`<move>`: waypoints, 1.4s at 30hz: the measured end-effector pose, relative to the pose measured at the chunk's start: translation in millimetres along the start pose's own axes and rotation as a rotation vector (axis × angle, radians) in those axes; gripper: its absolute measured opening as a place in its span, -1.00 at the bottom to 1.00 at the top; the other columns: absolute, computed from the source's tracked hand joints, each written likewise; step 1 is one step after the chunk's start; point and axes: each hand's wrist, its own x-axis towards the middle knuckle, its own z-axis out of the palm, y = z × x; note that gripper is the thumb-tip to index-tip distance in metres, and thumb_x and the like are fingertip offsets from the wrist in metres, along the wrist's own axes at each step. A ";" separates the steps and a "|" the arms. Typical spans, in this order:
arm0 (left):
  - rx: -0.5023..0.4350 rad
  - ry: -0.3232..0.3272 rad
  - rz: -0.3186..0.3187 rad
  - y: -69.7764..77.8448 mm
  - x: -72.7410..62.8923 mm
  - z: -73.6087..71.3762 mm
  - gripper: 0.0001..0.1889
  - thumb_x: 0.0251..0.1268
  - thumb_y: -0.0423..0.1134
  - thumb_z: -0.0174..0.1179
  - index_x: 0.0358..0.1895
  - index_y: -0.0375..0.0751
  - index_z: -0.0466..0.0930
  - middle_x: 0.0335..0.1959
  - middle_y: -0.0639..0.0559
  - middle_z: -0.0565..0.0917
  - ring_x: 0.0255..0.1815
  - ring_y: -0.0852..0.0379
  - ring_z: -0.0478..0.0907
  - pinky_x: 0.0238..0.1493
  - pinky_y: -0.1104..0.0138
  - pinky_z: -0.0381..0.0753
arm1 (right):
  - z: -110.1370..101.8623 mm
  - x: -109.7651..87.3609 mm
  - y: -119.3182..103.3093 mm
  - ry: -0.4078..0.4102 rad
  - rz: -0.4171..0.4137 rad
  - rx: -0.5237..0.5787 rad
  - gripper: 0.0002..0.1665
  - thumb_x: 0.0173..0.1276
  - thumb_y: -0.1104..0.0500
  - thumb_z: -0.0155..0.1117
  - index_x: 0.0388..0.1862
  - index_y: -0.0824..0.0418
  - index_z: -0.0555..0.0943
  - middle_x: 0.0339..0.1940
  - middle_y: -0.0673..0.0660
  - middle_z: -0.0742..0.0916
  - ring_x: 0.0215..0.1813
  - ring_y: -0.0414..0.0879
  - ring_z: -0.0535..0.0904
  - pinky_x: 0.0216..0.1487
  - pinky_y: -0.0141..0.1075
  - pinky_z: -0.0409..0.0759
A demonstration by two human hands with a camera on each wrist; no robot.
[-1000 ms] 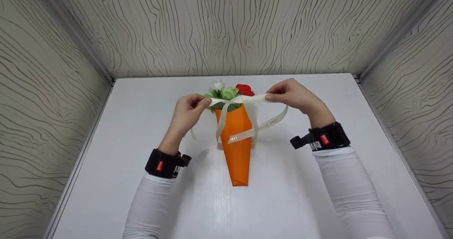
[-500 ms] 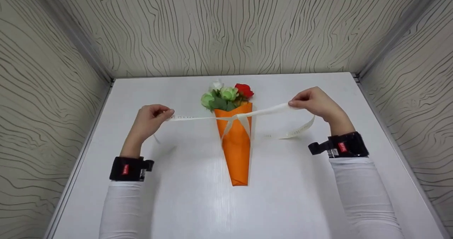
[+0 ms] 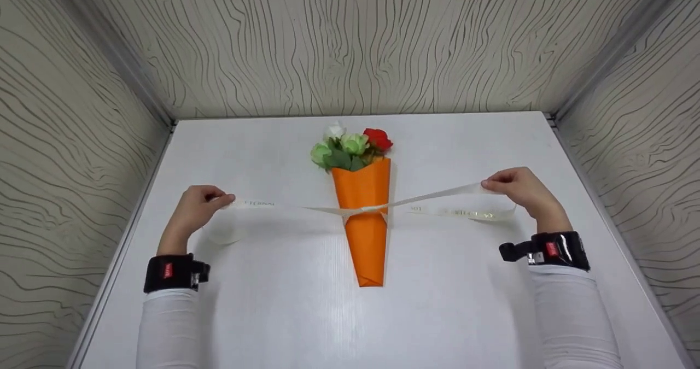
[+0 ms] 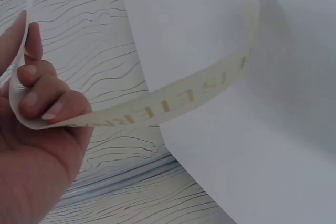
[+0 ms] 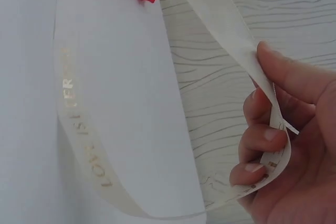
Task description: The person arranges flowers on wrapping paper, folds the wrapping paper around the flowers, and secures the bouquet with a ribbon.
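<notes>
An orange-wrapped bouquet (image 3: pixel 363 249) lies on the white table, with red, white and pale green flowers (image 3: pixel 353 145) at its far end. Around the middle of the wrapper runs a cream ribbon (image 3: pixel 437 193), crossed at the front. My left hand (image 3: pixel 194 210) pinches one length of it out to the left; the loose tail (image 4: pixel 194 95), printed with gold letters, curls from the fingers in the left wrist view. On the other side my right hand (image 3: pixel 522 194) pinches the opposite length, its printed tail (image 5: pixel 79 124) looping down to the table in the right wrist view.
The white table (image 3: pixel 306 325) is enclosed by wood-grain patterned panels (image 3: pixel 350 46) at the back and both sides. Black straps with small cameras sit on both wrists, such as the left wrist strap (image 3: pixel 172 273).
Both hands have moved apart and nearer the body, drawing the ribbon wide. Its crossing has come down from the flowers to the middle of the orange wrapper and lies closer against it.
</notes>
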 end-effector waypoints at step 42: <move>0.067 0.242 -0.481 -49.3 -15.5 22.9 -0.65 0.17 -0.15 0.12 -0.23 -0.47 0.53 -0.27 -0.33 0.56 -0.34 -0.11 0.49 -0.34 0.12 0.45 | 20.9 -20.1 106.5 0.289 0.188 0.058 -0.34 0.26 -0.14 0.03 0.00 0.44 0.43 -0.07 0.32 0.50 -0.14 0.02 0.39 -0.25 -0.32 0.38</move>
